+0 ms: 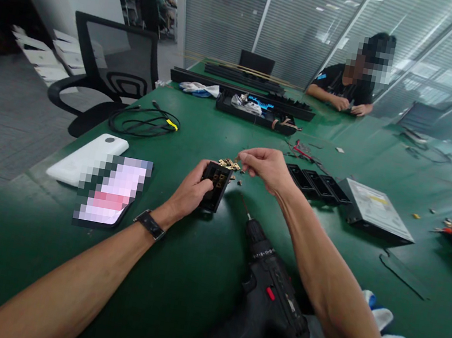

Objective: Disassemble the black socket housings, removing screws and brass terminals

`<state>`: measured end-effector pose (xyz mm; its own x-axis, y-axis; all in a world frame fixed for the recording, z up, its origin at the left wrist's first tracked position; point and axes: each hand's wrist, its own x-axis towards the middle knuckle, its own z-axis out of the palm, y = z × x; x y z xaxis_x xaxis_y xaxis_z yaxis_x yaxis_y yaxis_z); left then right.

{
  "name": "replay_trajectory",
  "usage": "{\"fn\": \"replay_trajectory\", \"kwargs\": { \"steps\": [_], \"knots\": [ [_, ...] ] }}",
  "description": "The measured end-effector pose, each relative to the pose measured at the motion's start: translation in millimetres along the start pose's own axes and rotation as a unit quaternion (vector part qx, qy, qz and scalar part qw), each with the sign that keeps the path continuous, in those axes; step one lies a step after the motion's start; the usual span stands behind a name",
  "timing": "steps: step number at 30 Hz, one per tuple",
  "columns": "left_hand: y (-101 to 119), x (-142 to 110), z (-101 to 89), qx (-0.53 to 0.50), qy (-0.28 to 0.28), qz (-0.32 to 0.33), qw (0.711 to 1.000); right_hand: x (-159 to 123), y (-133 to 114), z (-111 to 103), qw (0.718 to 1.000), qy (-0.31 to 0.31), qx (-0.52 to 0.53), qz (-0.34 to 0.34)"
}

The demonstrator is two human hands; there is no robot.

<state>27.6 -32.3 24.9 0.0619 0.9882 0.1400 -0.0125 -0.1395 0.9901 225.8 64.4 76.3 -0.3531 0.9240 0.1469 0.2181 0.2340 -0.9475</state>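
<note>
My left hand (192,191) grips a small black plastic box (215,197), its thumb pressed inside; brass-coloured metal pieces show within the box. To the right, my right hand (265,166) is closed in a pinch over a small pile of brass-coloured metal parts (229,164). Whatever sits between its fingertips is too small to make out. A few loose bits lie on the table by the pile. Below my right hand a black cordless drill (270,290) lies on its side, its bit pointing toward the pile.
Left on the green table (159,297) are a white power bank (87,159), a phone (114,196) and a coiled black cable (144,122). Black trays (315,184), a metal box (376,210) and a glove (382,325) lie right. A person (349,77) sits across.
</note>
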Motion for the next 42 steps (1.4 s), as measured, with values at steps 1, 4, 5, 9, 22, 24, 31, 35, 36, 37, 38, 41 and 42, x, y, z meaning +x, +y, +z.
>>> {"fn": "replay_trajectory", "kwargs": {
  "steps": [1,4,5,9,22,24,31,35,36,37,38,41,42],
  "knots": [
    [1,-1,0.3,0.007,-0.007,0.005,1.000,-2,-5,2,1.000,-0.003,0.009,-0.007],
    [3,-3,1.2,0.032,-0.026,0.018,0.999,-8,-19,9,0.998,-0.049,0.035,-0.011],
    [3,-3,1.6,0.040,-0.031,0.022,0.998,-11,-23,11,0.997,-0.065,0.035,-0.009],
    [5,-5,2.4,0.066,-0.048,0.031,0.996,-15,-30,16,0.997,-0.075,0.003,-0.009],
    [8,-7,4.2,0.084,-0.050,0.029,0.995,-18,-28,23,0.993,-0.071,-0.086,-0.040],
    [9,-7,4.2,0.086,-0.051,0.026,0.995,-18,-28,23,0.989,-0.065,-0.118,-0.056],
    [10,-9,10.1,0.099,-0.056,0.012,0.993,-20,-33,19,0.978,-0.064,-0.190,-0.049],
    [8,-10,16.2,0.095,-0.068,0.000,0.993,-20,-38,12,0.973,-0.107,-0.201,-0.042],
    [8,-10,17.2,0.093,-0.069,-0.003,0.993,-20,-38,11,0.970,-0.117,-0.206,-0.047],
    [8,-11,17.7,0.091,-0.070,-0.006,0.993,-20,-38,10,0.968,-0.125,-0.210,-0.054],
    [8,-11,18.0,0.089,-0.070,-0.009,0.994,-20,-38,9,0.966,-0.131,-0.215,-0.062],
    [7,-12,17.7,0.080,-0.066,-0.013,0.995,-20,-36,10,0.964,-0.137,-0.217,-0.070],
    [7,-12,17.5,0.076,-0.064,-0.013,0.995,-21,-36,10,0.965,-0.137,-0.215,-0.068]
  ]
}}
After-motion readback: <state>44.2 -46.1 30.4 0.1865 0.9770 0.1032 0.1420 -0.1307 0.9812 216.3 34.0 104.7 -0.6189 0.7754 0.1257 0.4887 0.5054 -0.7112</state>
